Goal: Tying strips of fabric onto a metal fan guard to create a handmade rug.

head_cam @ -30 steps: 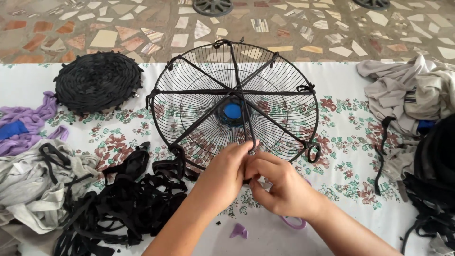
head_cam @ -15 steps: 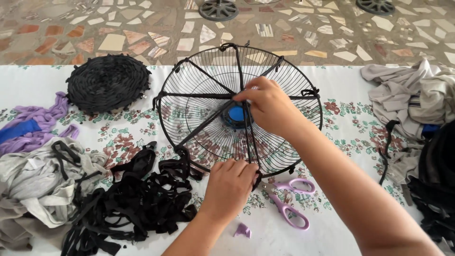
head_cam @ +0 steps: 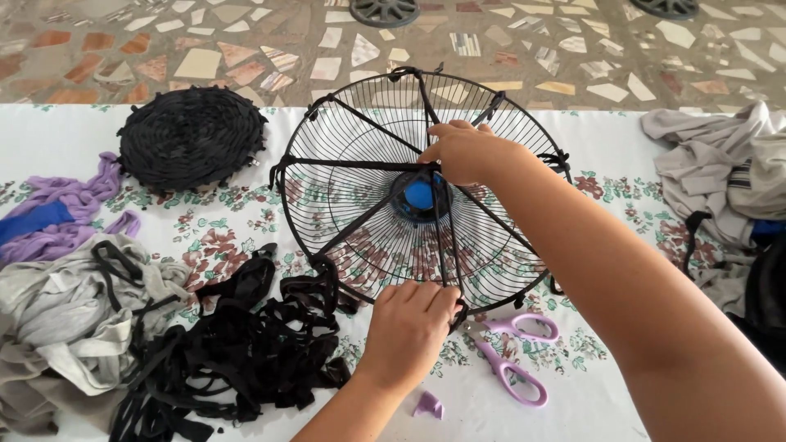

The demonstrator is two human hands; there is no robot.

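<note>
The person's left hand (head_cam: pixel 409 327) rests low with fingers (head_cam: pixel 438 299) curled and pinched, while the right hand (head_cam: pixel 467 151) reaches forward on an outstretched arm, fingers bent downward.

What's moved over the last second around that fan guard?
The right hand left the near rim and reached up across the round black wire fan guard, drawing a black fabric strip over the blue hub. The left hand stays at the near rim. The purple scissors came into view.
</note>
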